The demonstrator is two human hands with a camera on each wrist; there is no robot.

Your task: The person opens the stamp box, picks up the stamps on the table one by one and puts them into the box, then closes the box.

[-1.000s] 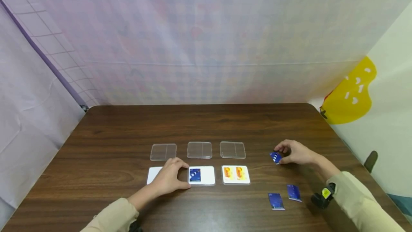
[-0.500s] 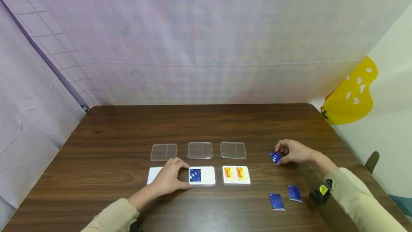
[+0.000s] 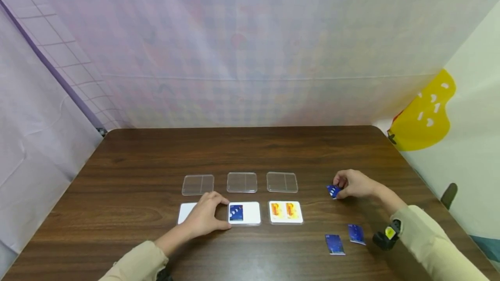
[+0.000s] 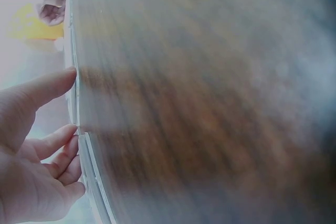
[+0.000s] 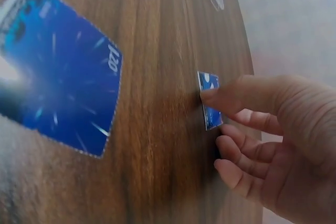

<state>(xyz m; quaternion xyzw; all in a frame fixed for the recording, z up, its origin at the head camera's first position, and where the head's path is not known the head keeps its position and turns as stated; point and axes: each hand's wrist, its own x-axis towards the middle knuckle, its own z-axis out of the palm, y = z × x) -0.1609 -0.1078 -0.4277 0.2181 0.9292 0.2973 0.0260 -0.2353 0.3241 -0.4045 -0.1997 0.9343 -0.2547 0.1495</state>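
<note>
The right hand (image 3: 354, 184) pinches a small stamp (image 3: 333, 191), far of two blue stamps (image 3: 335, 245); the left hand (image 3: 204, 216), thumb and fingers wide, holds the middle case (image 3: 251, 214) at its left end.

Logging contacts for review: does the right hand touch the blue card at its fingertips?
Touching: the right wrist view shows the right hand with its thumb on the blue card's face.

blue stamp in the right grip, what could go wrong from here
The blue stamp might crease or smudge, since the right grip pinches it over its printed face. The left grip, holding the left end of the middle case, could jar it and shift the stamp inside.
</note>
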